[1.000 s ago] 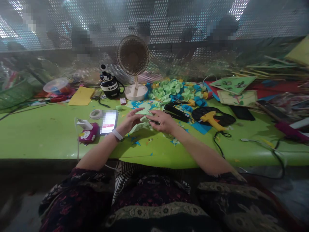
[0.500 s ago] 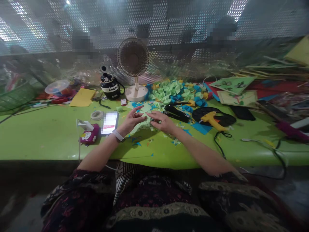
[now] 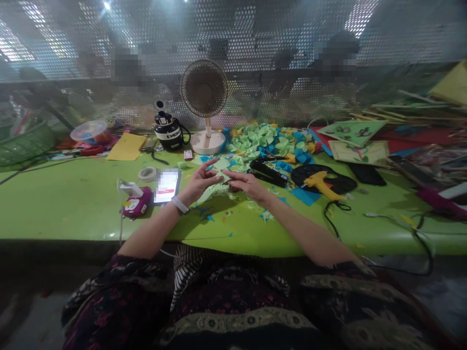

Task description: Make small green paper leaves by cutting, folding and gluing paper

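A small light green paper piece (image 3: 221, 174) is between my two hands above the middle of the table. My left hand (image 3: 199, 185) pinches it from the left, thumb and fingers closed toward it. From the right, my right hand (image 3: 250, 186) has its fingertips closed on the same paper, partly covering it. Under the hands lie more light green paper pieces (image 3: 211, 193). Just right of my right hand is a black stapler (image 3: 268, 174). A heap of light green, blue and yellow paper flowers (image 3: 268, 139) lies beyond the hands.
A white fan (image 3: 205, 90) and a black-and-white bottle (image 3: 170, 133) stand at the back. A phone (image 3: 167, 186), tape roll (image 3: 147, 173) and purple box (image 3: 137, 206) lie left. Right is a yellow glue gun (image 3: 321, 184) with a cord. Paper scraps litter the green table (image 3: 91, 214).
My right hand's fingers have straightened and shifted slightly at the paper. My left hand keeps nearly the same pose. The whole view has shifted a little.
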Tool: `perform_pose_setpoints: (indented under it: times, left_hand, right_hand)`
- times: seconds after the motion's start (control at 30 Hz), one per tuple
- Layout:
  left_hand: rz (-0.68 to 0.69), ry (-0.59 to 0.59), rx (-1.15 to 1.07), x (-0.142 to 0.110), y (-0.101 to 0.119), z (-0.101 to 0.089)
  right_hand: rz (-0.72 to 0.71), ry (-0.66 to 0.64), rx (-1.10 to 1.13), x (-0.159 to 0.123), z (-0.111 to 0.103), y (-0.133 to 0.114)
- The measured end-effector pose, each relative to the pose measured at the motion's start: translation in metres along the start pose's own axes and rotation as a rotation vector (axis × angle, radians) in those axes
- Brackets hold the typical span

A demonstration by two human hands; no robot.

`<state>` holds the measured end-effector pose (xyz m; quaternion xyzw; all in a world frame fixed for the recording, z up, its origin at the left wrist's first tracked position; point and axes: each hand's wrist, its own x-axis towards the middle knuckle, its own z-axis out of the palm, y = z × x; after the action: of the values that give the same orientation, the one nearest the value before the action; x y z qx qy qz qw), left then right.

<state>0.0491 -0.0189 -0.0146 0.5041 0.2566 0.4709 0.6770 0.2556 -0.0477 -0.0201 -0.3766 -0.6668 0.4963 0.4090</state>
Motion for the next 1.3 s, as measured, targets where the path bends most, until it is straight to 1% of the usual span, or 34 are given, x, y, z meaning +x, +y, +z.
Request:
perform_pose_setpoints:
  times: [0.07,0.13,0.23,0.37,0.47,0.53,0.63,0.67,0.73,0.83,0.97,1.07,1.17,1.3]
  left_hand:
    - [-0.024,0.018,0.014,0.000,0.000,0.000]
    - [-0.041,0.023,0.018,0.000,0.000,-0.001]
    - [-0.041,-0.001,0.067,0.000,-0.002,-0.002]
    - [-0.019,-0.028,0.200,0.001,-0.004,-0.003]
    - [0.002,-0.049,0.289,0.001,-0.005,-0.003]
    - [0.019,-0.076,0.344,0.001,-0.006,-0.003]
    - [0.053,-0.102,0.407,0.001,-0.007,-0.003]
    - [0.063,-0.104,0.419,0.001,-0.007,-0.003]
    - [0.084,-0.097,0.434,0.000,-0.006,-0.002]
    - [0.115,-0.064,0.426,-0.001,-0.002,0.000]
    - [0.140,-0.069,0.388,-0.005,0.003,0.004]
    - [0.159,-0.082,0.421,-0.008,0.004,0.007]
    - [0.173,-0.074,0.461,-0.010,0.005,0.009]
    - [0.192,-0.059,0.509,-0.011,0.007,0.010]
  right_hand:
    - [-0.053,0.060,-0.109,0.000,0.000,-0.001]
    - [-0.081,0.095,-0.171,0.001,-0.002,-0.001]
    - [-0.085,0.115,-0.200,0.001,-0.005,0.000]
    - [-0.065,0.101,-0.203,0.001,-0.006,0.002]
    - [-0.085,0.149,-0.345,0.001,-0.003,0.004]
    - [-0.173,0.217,-0.522,0.001,-0.001,0.005]
    - [-0.350,0.307,-0.811,-0.001,0.001,0.005]
    - [-0.397,0.318,-0.888,-0.001,0.001,0.004]
    - [-0.459,0.297,-0.975,-0.002,0.001,0.004]
    - [-0.472,0.277,-0.936,-0.002,0.002,0.007]
    - [-0.387,0.327,-0.731,0.000,0.002,0.011]
    - [-0.328,0.343,-0.620,0.002,0.002,0.012]
    - [-0.301,0.346,-0.596,0.002,0.002,0.012]
    - [-0.330,0.323,-0.644,0.002,0.003,0.013]
